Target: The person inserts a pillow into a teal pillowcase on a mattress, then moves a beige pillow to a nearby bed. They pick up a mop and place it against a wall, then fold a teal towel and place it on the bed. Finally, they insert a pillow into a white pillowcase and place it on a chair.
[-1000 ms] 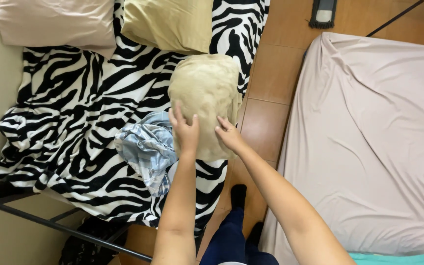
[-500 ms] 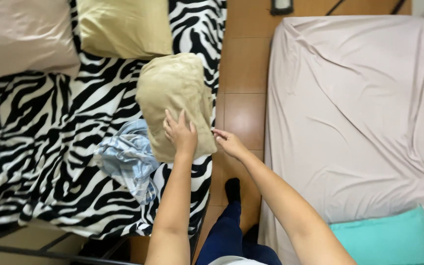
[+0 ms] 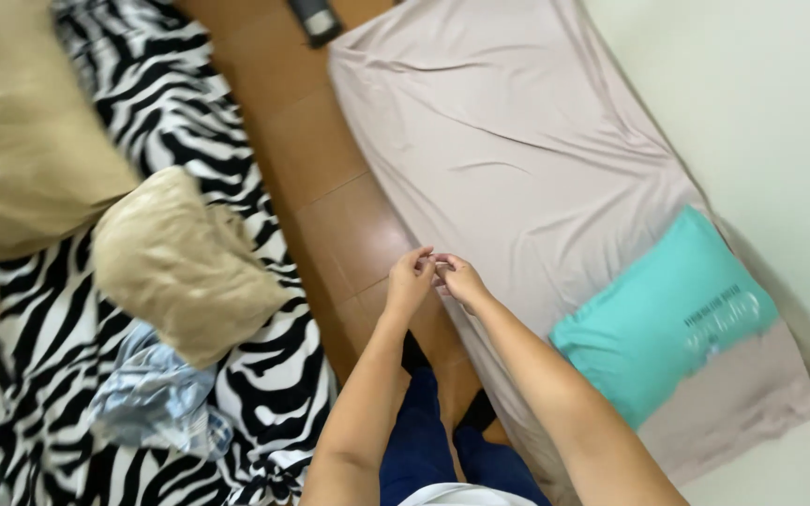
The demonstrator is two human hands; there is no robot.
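Above brown tiled floor (image 3: 330, 215): left hand (image 3: 412, 278), right hand (image 3: 461, 278) loosely curled, fingertips touching, holding nothing.

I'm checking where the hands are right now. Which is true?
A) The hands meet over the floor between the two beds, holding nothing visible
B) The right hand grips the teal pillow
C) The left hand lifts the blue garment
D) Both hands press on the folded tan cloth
A: the left hand and right hand touch fingertips above the brown floor, apart from the folded tan cloth and the teal pillow.
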